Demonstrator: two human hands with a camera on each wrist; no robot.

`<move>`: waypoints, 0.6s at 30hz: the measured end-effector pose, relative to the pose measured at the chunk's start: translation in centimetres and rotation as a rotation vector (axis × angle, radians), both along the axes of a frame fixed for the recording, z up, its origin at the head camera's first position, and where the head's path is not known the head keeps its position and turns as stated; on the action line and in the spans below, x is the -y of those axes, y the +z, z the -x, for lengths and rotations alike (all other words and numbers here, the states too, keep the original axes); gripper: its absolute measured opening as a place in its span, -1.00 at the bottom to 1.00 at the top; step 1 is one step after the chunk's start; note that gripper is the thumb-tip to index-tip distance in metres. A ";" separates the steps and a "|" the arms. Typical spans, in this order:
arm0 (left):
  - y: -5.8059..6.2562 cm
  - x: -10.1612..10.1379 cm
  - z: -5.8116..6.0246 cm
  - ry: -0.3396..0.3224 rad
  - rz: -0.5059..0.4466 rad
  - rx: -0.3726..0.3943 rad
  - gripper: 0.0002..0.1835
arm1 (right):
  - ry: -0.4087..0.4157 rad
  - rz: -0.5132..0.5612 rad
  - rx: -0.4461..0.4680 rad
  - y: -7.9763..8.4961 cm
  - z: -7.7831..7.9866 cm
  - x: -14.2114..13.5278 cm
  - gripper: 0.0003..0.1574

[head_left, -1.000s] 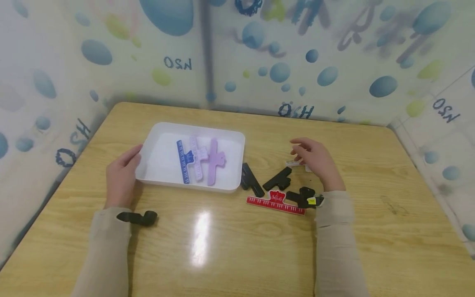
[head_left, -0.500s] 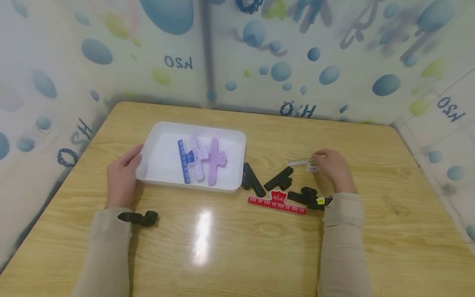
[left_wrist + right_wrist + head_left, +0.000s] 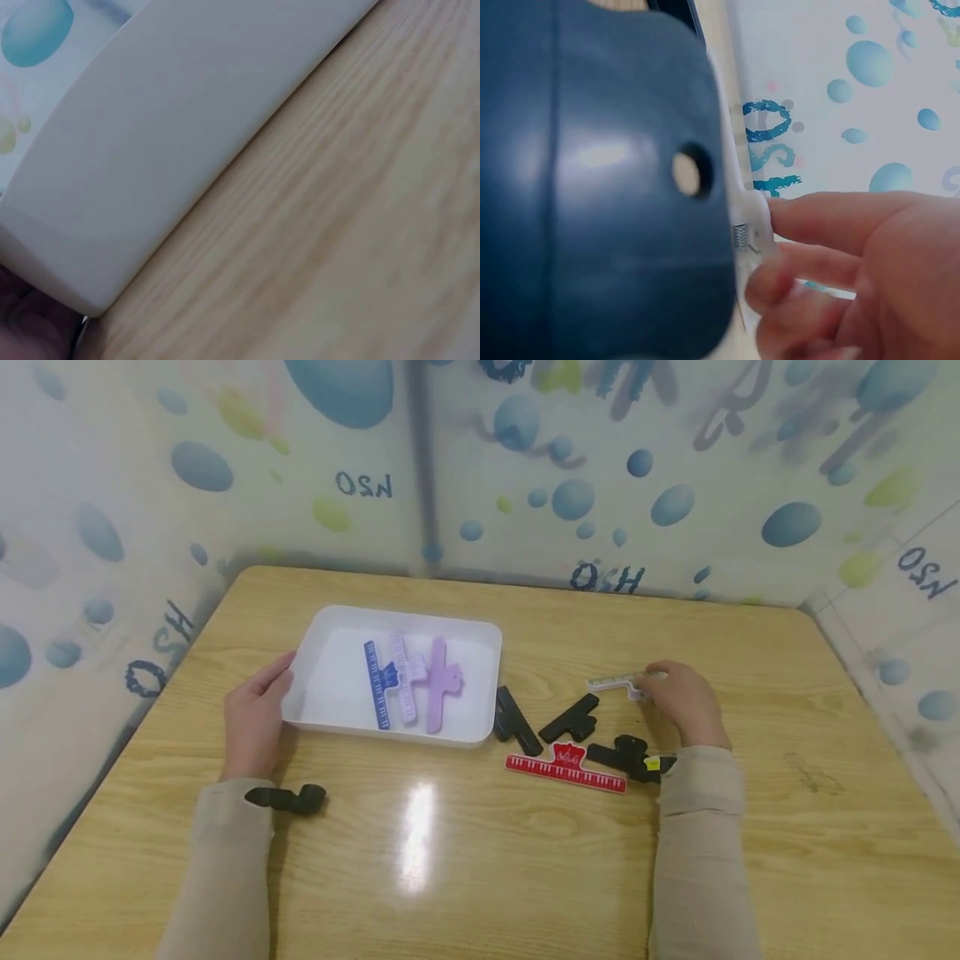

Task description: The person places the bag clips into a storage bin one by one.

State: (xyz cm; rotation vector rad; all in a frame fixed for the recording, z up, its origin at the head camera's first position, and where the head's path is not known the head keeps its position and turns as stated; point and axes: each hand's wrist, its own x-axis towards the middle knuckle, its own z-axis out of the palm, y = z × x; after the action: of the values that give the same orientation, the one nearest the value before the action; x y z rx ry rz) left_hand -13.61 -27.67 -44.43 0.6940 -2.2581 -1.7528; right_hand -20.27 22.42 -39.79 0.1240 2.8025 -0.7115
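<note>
My left hand (image 3: pixel 253 718) holds the near-left side of a white plastic tray (image 3: pixel 390 737); the left wrist view shows fingers (image 3: pixel 30 326) at the tray's corner. Inside the tray lie a dark blue clip (image 3: pixel 377 685), a pale lilac clip (image 3: pixel 405 685) and a purple clip (image 3: pixel 437 689). On the right, my right hand (image 3: pixel 686 702) pinches the tab of a white clip (image 3: pixel 611 682) with a keyboard-like pattern. The right wrist view shows thumb and fingers on this clip's handle (image 3: pixel 757 214) beside its small spring. A black clip (image 3: pixel 630 180) fills that view's left side.
Between tray and right hand lie a black clip (image 3: pixel 517 720), another black clip (image 3: pixel 570 718) and a red piano-key clip (image 3: pixel 564 768). More black clip parts, with a yellow label (image 3: pixel 652 763), lie by the right sleeve. A patterned wall (image 3: pixel 525 543) stands behind the wooden table (image 3: pixel 480 877).
My right hand has moved right and slightly down from above the white clip, and its fingers now pinch the clip's tab. The left hand stays at the tray.
</note>
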 end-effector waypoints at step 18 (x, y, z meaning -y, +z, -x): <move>-0.1 0.1 0.0 -0.002 0.006 0.013 -0.67 | -0.093 0.239 -0.069 -1.0 0.8 0.4 -0.51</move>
State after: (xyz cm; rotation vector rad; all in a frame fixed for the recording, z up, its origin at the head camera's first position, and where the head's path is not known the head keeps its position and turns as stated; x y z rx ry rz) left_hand -13.60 -27.73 -44.49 0.7039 -2.2723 -1.7473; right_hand -21.11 21.99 -40.78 0.1894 2.7643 -1.0848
